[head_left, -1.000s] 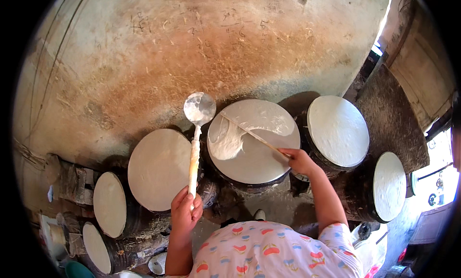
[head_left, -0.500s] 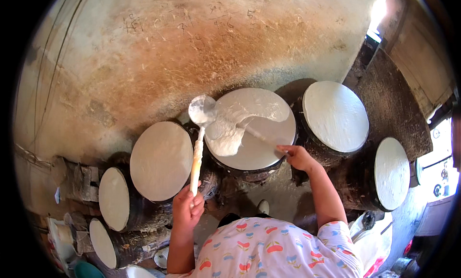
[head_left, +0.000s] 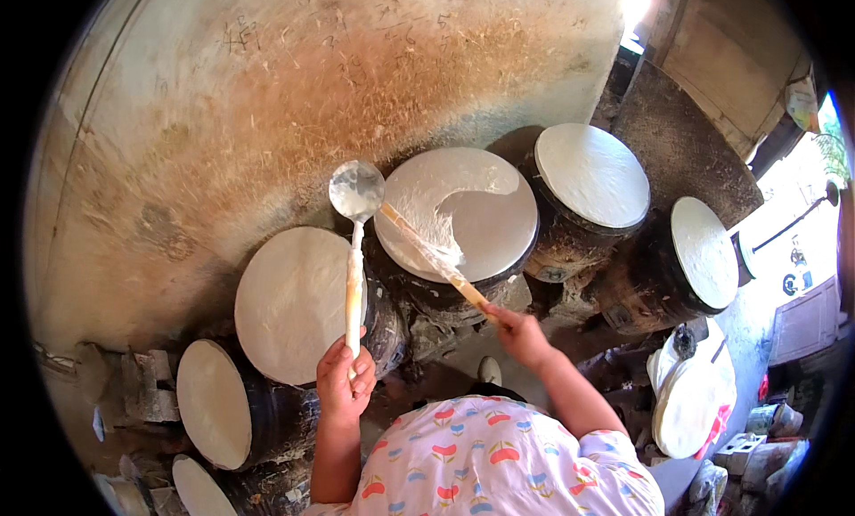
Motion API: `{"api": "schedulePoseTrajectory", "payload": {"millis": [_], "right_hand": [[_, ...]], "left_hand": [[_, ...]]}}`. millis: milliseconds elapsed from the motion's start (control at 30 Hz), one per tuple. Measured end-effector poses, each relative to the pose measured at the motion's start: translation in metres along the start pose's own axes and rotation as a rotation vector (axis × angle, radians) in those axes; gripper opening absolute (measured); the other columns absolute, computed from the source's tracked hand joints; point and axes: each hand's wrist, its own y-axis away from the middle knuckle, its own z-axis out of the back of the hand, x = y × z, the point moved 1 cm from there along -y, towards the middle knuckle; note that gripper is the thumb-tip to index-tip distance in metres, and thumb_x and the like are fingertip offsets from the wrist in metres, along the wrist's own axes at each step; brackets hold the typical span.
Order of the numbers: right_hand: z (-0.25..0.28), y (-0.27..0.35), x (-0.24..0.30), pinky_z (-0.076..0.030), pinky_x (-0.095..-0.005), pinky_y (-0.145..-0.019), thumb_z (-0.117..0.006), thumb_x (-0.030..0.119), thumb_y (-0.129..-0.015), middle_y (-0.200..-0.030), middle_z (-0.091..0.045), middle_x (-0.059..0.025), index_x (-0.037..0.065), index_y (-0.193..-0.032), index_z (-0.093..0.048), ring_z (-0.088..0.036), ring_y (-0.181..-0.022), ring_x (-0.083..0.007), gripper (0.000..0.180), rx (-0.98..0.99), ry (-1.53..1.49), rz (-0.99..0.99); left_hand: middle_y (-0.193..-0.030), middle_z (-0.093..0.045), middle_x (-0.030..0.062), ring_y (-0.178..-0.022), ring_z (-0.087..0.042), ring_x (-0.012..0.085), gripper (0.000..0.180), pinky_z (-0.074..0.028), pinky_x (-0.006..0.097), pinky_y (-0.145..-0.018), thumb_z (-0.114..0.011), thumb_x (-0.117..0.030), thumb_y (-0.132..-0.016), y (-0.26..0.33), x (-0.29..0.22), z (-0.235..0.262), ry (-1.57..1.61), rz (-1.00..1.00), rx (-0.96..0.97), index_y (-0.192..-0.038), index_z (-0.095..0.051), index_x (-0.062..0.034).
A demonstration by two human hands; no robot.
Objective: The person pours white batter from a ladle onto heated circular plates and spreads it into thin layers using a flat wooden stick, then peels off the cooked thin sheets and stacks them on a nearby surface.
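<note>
Head view: batter-smeared round griddle beside a stained wall.

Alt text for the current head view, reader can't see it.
A person's right hand holds a flat stick over a round drum top partly coated in pale paste; the left hand holds a ladle to its left. More pale-topped drums flank it, before a stained wall.
</note>
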Motion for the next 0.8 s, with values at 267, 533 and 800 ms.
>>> {"api": "schedulePoseTrajectory", "payload": {"millis": [267, 533, 800], "right_hand": [[-0.004, 0.093, 0.022, -0.051, -0.0448, -0.064, -0.055, 0.003, -0.08, -0.083, -0.057, -0.0159, 0.033, -0.138, -0.042, -0.06, -0.067, -0.0348, 0.067, -0.014, 0.787, -0.314], [-0.075, 0.025, 0.077, -0.052, -0.0427, -0.072, -0.049, 0.004, -0.084, -0.092, -0.06, -0.0153, 0.034, -0.143, -0.034, -0.064, -0.082, -0.0336, 0.067, 0.128, 0.685, -0.215], [-0.014, 0.09, 0.035, -0.051, -0.0461, -0.068, -0.053, 0.004, -0.082, -0.079, -0.061, -0.0187, 0.031, -0.135, -0.047, -0.064, -0.074, -0.0379, 0.06, -0.073, 0.753, -0.358]], "left_hand": [[-0.066, -0.046, 0.0013, -0.043, -0.038, 0.0052, 0.034, -0.029, 0.019, -0.036, -0.05, -0.018, -0.096, 0.038, -0.024, 0.054, -0.152, -0.008, -0.058, -0.124, -0.052, 0.0015], [-0.067, -0.045, 0.0011, -0.043, -0.037, 0.0057, 0.035, -0.03, 0.019, -0.035, -0.049, -0.018, -0.095, 0.046, -0.03, 0.056, -0.188, 0.021, -0.023, -0.124, -0.051, 0.002], [-0.065, -0.046, 0.0025, -0.043, -0.039, 0.0066, 0.032, -0.032, 0.02, -0.035, -0.048, -0.015, -0.095, 0.047, -0.022, 0.071, -0.146, 0.037, -0.032, -0.12, -0.048, 0.0044]]}}
